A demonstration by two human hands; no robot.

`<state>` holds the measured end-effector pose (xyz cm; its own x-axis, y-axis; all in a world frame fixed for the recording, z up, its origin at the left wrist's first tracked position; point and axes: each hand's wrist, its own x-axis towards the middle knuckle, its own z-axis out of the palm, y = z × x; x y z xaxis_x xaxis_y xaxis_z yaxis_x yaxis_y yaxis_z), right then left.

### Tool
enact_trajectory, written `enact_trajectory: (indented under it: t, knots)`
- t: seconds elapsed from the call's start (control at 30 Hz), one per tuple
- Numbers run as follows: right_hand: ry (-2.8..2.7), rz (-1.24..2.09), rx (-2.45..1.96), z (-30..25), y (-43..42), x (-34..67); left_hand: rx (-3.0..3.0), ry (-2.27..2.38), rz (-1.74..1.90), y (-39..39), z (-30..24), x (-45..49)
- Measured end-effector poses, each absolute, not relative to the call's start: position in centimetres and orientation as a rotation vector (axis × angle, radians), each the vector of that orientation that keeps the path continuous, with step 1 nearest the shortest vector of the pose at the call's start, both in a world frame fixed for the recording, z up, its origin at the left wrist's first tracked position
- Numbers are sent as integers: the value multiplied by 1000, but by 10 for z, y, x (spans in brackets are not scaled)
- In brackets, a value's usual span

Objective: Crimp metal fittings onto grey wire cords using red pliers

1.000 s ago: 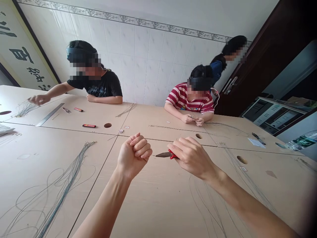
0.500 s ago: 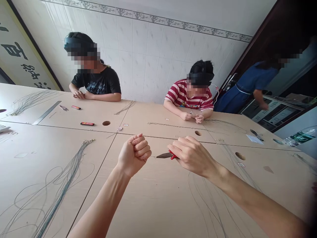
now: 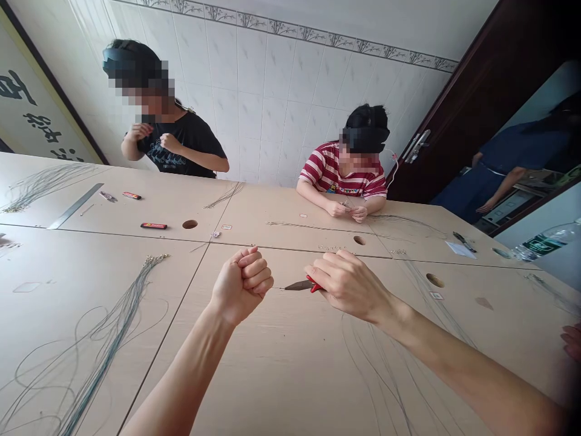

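Observation:
My left hand [image 3: 241, 283] is a closed fist held just above the table [image 3: 290, 363], pinching the end of a very thin wire that runs toward the pliers. My right hand [image 3: 351, 284] grips red-handled pliers [image 3: 303, 284]; their dark pointed jaws aim left at the fist, a short gap away. A fan of thin wires [image 3: 385, 375] lies on the table under my right forearm.
A long bundle of grey cords [image 3: 109, 339] lies at the left. Across the table sit a person in a black shirt [image 3: 181, 148] and a person in a striped shirt [image 3: 345, 175]. A metal ruler [image 3: 75, 206], small red tools [image 3: 153, 226] and a bottle [image 3: 544, 242] also sit there. A door [image 3: 454, 121] stands open at right.
My hands have stayed almost still. The person in black lifted both hands from the table to the chest. The person in blue moved through the doorway to the right.

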<state>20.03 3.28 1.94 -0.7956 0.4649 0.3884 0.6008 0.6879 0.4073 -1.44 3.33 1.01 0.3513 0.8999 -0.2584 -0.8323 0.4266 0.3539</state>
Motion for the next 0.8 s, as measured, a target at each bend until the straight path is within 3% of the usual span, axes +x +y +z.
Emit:
enact_trajectory:
  t: [0.8]
  knots:
    - [-2677,-785,-823,18,31,215,179,510,1140,32,7,-31]
